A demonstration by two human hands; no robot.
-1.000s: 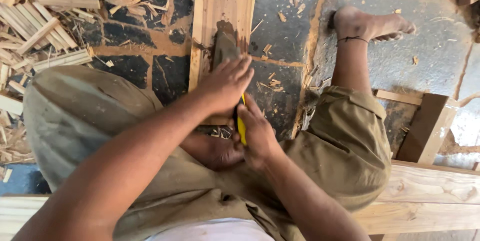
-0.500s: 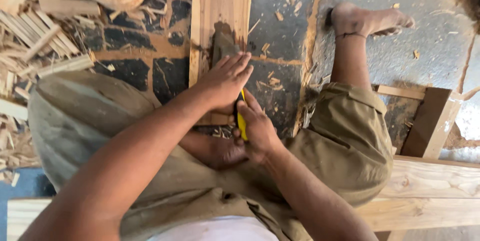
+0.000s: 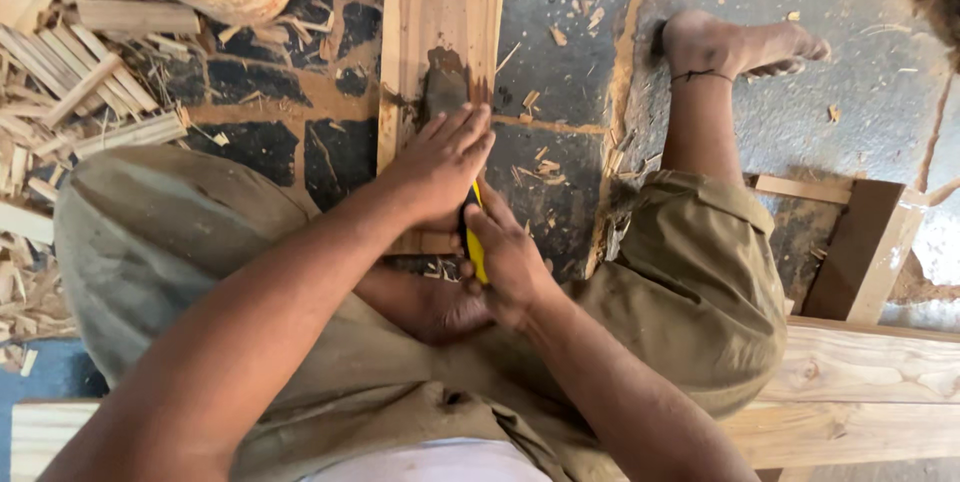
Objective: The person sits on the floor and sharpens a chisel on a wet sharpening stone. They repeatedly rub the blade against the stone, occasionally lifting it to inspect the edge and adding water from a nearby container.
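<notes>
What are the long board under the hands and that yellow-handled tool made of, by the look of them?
The long pale board looks like bare, unfinished wood: lengthwise grain, with a dark knot or gouge. The yellow-handled tool, held between the left hand and right hand, has a smooth, bright handle, probably plastic; its working end is hidden.

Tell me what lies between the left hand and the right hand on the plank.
In the head view, a yellow-handled tool lies between the left hand and the right hand, over the wooden plank.

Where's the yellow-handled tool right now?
Head view, centre: the yellow-handled tool sits gripped between the left hand and right hand, at the wooden plank's near end.
</notes>
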